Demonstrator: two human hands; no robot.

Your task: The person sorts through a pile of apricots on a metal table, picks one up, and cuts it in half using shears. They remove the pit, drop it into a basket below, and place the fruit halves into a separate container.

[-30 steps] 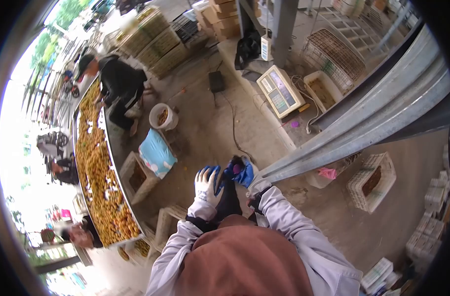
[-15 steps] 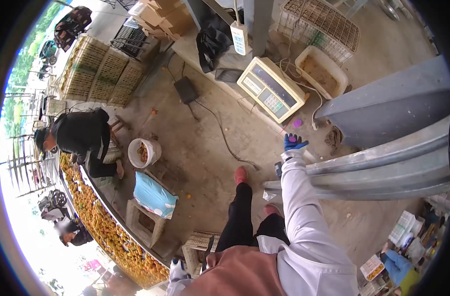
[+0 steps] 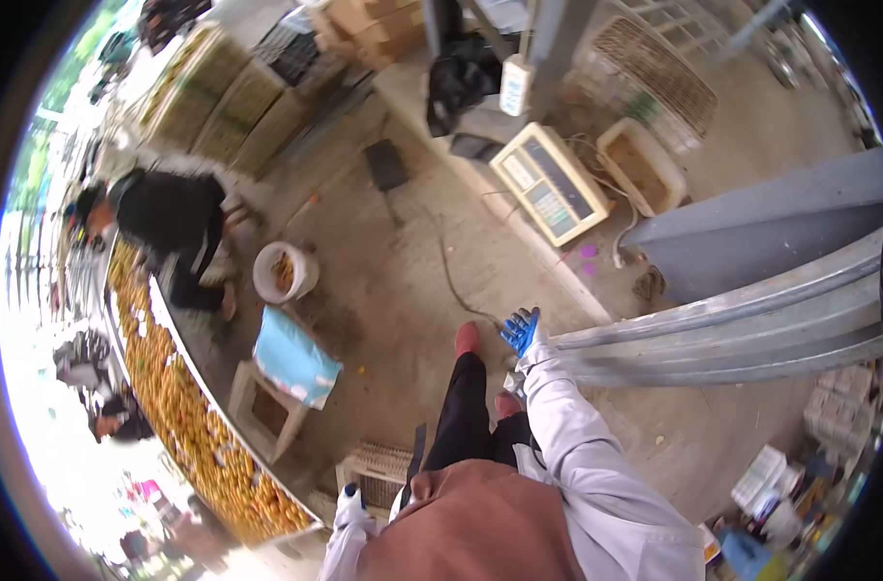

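My right hand (image 3: 520, 332), in a blue-palmed glove, is held out over the concrete floor with its fingers spread and nothing in it. Two small purple pieces (image 3: 588, 259) lie beyond it, beside the cream weighing scale (image 3: 550, 184). My left hand (image 3: 350, 500) is low by my left side, partly seen in a white and dark glove; its fingers cannot be made out. Nearest to it are a woven crate (image 3: 379, 463) and the end of a long table heaped with small orange fruit (image 3: 209, 436).
A person (image 3: 170, 218) in dark clothes sits bent at the fruit table. Near them stand a white bucket (image 3: 285, 272) and a stool with a blue cushion (image 3: 294, 356). Grey metal rails (image 3: 732, 334) stretch to the right. A black cable crosses the floor.
My right hand has moved left and down, away from the scale, and has let go of a purple piece, which now lies beside the other. The camera view has shifted.
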